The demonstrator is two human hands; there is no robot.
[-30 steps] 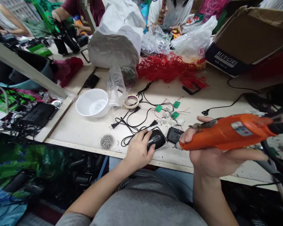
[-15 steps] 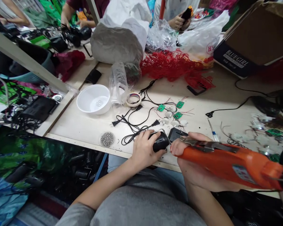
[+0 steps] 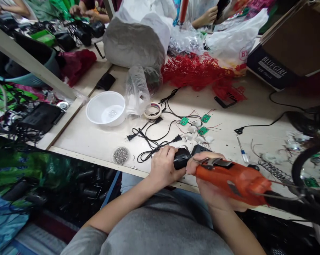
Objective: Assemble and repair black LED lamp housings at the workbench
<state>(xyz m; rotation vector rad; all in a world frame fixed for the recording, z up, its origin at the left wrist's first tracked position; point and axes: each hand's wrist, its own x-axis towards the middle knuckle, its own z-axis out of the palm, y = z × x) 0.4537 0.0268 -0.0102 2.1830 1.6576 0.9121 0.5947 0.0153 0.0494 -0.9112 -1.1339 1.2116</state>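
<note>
My left hand [image 3: 163,167] is shut around a black plastic housing [image 3: 181,158] at the table's front edge. My right hand [image 3: 203,180] grips an orange electric screwdriver [image 3: 231,179], whose tip is hidden by my fingers, close against the housing. A second black housing [image 3: 199,149] lies just behind my hands. Beyond it are several green circuit boards [image 3: 202,130] with thin wires and small white plastic parts [image 3: 192,129]. A black power cord with plugs [image 3: 149,138] lies left of my left hand.
On the pale table [image 3: 82,138] stand a white bowl [image 3: 106,108], a tape roll [image 3: 152,111] and a dish of small screws [image 3: 121,155]. Red netting [image 3: 199,72] and plastic bags lie behind. A blue-handled screwdriver [image 3: 242,154] and a spring [image 3: 274,170] lie right. A co-worker's hand [image 3: 205,17] shows far back.
My right hand has brought the orange screwdriver in from the right, up against the black housing. My left hand has lifted the housing off the table and turned it.
</note>
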